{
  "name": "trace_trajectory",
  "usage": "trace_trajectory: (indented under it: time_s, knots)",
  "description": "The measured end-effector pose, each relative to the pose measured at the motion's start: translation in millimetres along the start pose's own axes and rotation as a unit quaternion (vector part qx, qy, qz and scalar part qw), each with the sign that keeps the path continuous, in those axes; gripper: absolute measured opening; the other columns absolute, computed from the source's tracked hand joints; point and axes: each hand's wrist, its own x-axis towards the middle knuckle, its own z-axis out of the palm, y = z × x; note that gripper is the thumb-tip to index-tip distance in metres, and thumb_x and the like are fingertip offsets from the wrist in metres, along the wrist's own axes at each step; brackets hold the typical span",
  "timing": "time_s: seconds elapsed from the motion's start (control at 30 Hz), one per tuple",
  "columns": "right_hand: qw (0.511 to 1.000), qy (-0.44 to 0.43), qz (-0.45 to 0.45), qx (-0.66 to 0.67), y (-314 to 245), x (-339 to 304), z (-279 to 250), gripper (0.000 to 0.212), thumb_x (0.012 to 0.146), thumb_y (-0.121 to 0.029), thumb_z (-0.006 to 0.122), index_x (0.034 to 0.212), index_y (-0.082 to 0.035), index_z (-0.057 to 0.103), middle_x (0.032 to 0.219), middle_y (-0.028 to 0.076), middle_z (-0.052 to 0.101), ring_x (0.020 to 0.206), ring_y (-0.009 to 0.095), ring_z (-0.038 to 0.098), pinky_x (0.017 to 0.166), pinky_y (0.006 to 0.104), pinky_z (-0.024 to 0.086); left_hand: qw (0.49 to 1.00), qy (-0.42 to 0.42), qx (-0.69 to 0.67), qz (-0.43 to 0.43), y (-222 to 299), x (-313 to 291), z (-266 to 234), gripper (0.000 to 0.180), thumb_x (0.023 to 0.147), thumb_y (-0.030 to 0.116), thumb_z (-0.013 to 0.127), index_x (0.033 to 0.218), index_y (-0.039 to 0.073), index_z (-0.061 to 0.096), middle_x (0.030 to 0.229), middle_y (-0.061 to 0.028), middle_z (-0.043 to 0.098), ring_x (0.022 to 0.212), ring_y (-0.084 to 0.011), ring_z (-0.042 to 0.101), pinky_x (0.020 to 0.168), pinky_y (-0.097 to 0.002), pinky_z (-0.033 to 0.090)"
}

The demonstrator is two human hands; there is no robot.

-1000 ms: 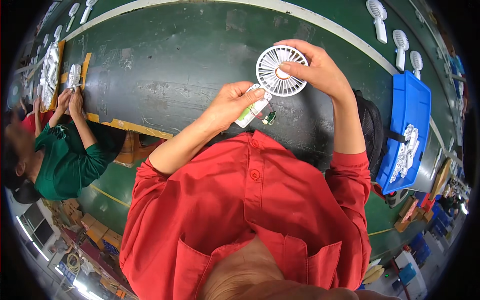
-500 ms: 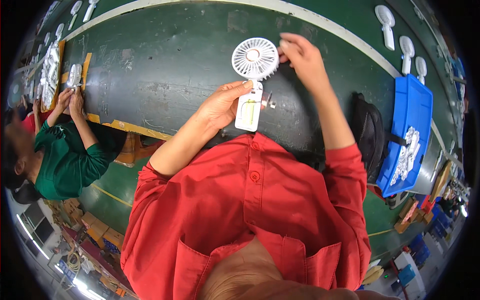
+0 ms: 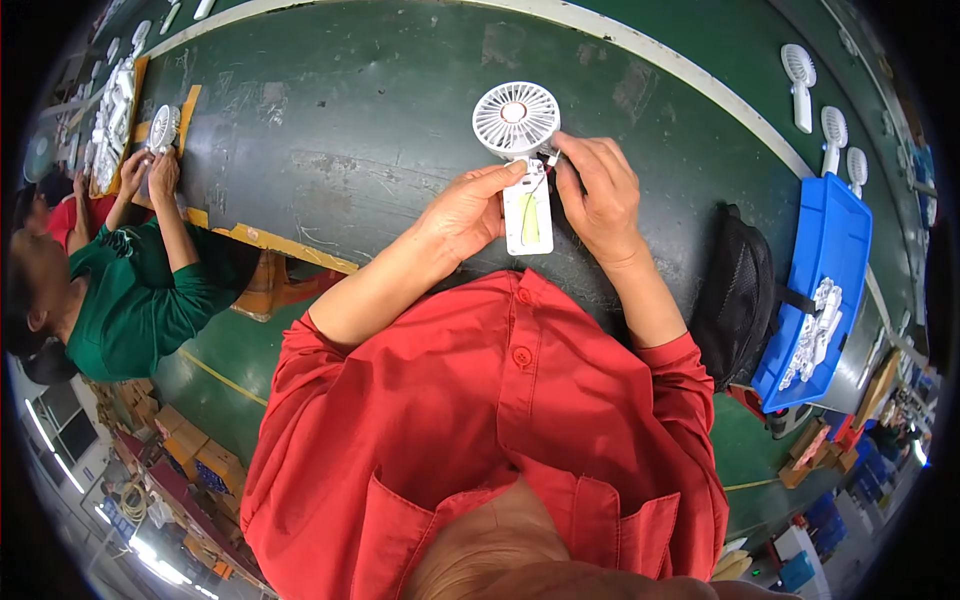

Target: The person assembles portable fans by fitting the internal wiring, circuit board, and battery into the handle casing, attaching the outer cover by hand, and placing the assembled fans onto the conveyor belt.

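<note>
A white handheld fan (image 3: pixel 515 120) with a round grille stands out in front of my chest over the green table. Its handle is uncovered and shows a yellow-green battery (image 3: pixel 530 218) inside a white shell. My left hand (image 3: pixel 462 218) grips the fan where the handle meets the head, thumb on top. At the right of that neck, the fingers of my right hand (image 3: pixel 603 195) are pinched together beside a small white piece (image 3: pixel 550 157) and thin dark wires. Exactly what the fingertips hold is too small to make out.
On the right, a blue bin (image 3: pixel 835 235) holds white parts (image 3: pixel 815 335), beside a black bag (image 3: pixel 738 290). Several white fans (image 3: pixel 800 85) lie beyond the pale strip. At left, a co-worker in green (image 3: pixel 140 310) handles another fan (image 3: pixel 164 128) near a carton of white parts (image 3: pixel 113 130).
My right hand has come down and inward from beside the fan's head to its neck, fingers closing there. The fan stays in my left hand, shifted slightly right in view.
</note>
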Motion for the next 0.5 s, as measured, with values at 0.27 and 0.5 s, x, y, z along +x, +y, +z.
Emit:
trace_trajectory:
  time_s: [0.27,0.5]
  knots:
    - [0.978,-0.035,0.139,0.149,-14,-2,1,0.029,0.075,0.004,0.063,0.104,-0.002,0.062,0.085,0.01,0.064,0.071,0.021,0.062,0.062,0.0285,0.05,0.995,0.039,0.089,-0.001,3,-4,8,0.023,0.086,0.017,0.061,0.102,0.002,0.061,0.094,-0.0077,0.066,0.082,-0.017,0.066,0.073,-0.0346,0.056]
    - [0.88,-0.151,0.346,0.287,-15,-1,-10,0.021,0.079,0.0,0.063,0.1,-0.004,0.065,0.078,0.008,0.066,0.07,0.016,0.063,0.061,0.0262,0.049,0.991,0.048,0.126,-0.007,3,-2,3,0.021,0.085,0.017,0.061,0.099,0.0,0.061,0.091,-0.0089,0.066,0.081,-0.0174,0.066,0.072,-0.0347,0.056]
